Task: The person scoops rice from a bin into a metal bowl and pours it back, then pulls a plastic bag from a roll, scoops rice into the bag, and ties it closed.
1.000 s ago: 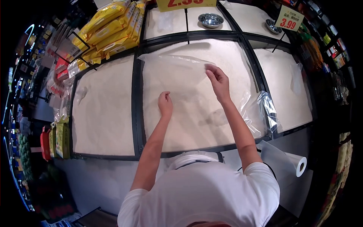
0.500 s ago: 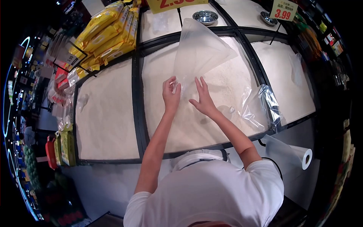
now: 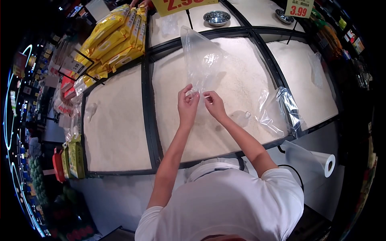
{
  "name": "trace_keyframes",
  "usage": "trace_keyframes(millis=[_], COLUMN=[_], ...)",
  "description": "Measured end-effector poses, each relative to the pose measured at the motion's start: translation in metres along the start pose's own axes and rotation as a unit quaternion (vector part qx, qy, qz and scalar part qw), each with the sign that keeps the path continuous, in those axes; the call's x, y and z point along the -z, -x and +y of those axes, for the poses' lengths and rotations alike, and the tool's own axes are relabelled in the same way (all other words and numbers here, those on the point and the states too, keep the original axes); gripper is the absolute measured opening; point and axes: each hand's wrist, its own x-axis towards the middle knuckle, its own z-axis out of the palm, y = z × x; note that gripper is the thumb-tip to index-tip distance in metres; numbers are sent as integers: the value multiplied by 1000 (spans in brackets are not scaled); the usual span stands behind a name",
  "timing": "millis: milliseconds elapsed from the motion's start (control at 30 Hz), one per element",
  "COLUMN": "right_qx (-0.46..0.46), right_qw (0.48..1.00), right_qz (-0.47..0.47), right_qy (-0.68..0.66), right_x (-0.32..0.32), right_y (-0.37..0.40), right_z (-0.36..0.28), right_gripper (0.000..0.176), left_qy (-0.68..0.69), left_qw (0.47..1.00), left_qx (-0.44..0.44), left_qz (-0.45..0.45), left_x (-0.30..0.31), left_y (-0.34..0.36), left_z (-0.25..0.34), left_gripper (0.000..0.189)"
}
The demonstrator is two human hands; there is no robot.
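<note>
A clear plastic bag (image 3: 203, 56) stretches away from me over a bin of pale, rice-like grain (image 3: 217, 140). Its near end is bunched between my two hands. My left hand (image 3: 187, 107) is closed on the gathered plastic, fingers curled and thumb toward the middle. Close to its right, my right hand (image 3: 215, 106) pinches the same end with bent fingers. The far part of the bag hangs loose and narrows to a corner near the bin's back edge.
Another clear bag (image 3: 271, 114) lies over the bin's right divider, and a plastic bag roll (image 3: 329, 164) hangs at front right. Yellow packages (image 3: 114, 38) are stacked at back left, with another person's hand (image 3: 142, 3) behind them. A metal bowl (image 3: 216, 18) sits behind.
My right hand has moved in beside the left and closed on the bag's near end. The bag, spread wide to the right before, now hangs narrower. Another person's hand has appeared at the top.
</note>
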Motion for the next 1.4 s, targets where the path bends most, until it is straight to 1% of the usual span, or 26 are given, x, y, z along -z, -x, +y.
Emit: trace_keyframes(millis=[100, 133, 233, 300, 400, 500, 567, 600, 633, 700, 733, 767, 800, 867, 900, 1000, 1067, 1100, 1133, 1167, 1200, 1267, 1300, 1333, 1367, 1400], right_qx=[-31, -28, -15, 0, 21, 29, 62, 78, 29, -68, -88, -107, -126, -165, -178, -218, -239, -294, -258, -215, -168, -182, -201, -223, -249, -266], right_qw=[994, 996, 999, 998, 999, 997, 996, 995, 996, 986, 976, 964, 947, 894, 867, 795, 742, 714, 660, 589, 503, 526, 608, 680, 798, 887], right_qz=[-41, -42, -50, -60, -38, -62, -60, -59, -66, -80, -64, -49, -33, -21, -23, -8, 7, 64, -63, -189, -309, -345, -327, -314, -253, -184], right_qy=[-101, -78, -15, 16, 9, -33, -18, -10, -51, -133, -187, -240, -293, -416, -465, -567, -626, -633, -703, -756, -790, -756, -695, -624, -486, -331], right_x=[-2, -3, -3, -2, 0, -5, -5, -4, -4, -3, -2, 1, 5, 15, 22, 37, 44, 43, 45, 48, 50, 55, 56, 58, 57, 58], right_y=[7, 10, 13, 15, 24, 25, 25, 26, 26, 28, 27, 25, 22, 13, 8, -2, -7, -11, -15, -18, -19, -17, -14, -11, -3, 4], right_z=[-6, 0, 16, 12, -13, -19, -20, -20, -21, -23, -22, -20, -16, -2, -1, -18, -18, -26, -10, 17, 21, 28, 16, 2, -33, -57], right_gripper=[27, 26, 24, 25, 22, 20, 17, 15, 12, 8, 8, 8, 8, 13, 14, 15, 15, 16, 15, 15, 14, 15, 16, 18, 21, 24], left_qy=[14, 18, 24, -11, -55, -84, -91, -89, -88, 27, 85, 87, 130, 213, 251, 348, 445, 491, 514, 537, 559, 589, 602, 560, 512, 459], left_qw=[1000, 1000, 997, 999, 994, 988, 991, 994, 996, 999, 995, 993, 986, 962, 951, 903, 864, 837, 819, 800, 778, 757, 746, 772, 789, 799], left_qx=[6, 8, 70, 21, -63, -115, -91, -56, -21, 29, 53, 58, 92, 158, 166, 235, 237, 236, 253, 269, 285, 280, 277, 302, 324, 343], left_qz=[0, 0, -18, -38, -68, -56, -30, -14, 1, 19, 28, 55, 59, 69, 69, 88, -5, -52, -26, 1, 27, -38, -70, 14, 98, 182], left_x=[-1, -1, 3, 6, 1, -9, -8, -1, 6, 23, 29, 33, 41, 61, 65, 93, 121, 128, 125, 122, 120, 134, 139, 129, 111, 100], left_y=[3, 5, 9, 12, 22, 35, 36, 34, 32, 27, 25, 28, 27, 25, 28, 26, 26, 27, 27, 27, 27, 23, 21, 19, 19, 19], left_z=[4, 5, -3, -16, -26, -18, -18, -26, -31, -35, -34, -34, -36, -42, -38, -51, -72, -79, -71, -64, -61, -76, -83, -65, -30, -11], left_gripper=[47, 48, 53, 61, 73, 79, 76, 71, 66, 55, 50, 34, 31, 26, 20, 23, 26, 27, 29, 31, 33, 34, 35, 36, 37, 39])
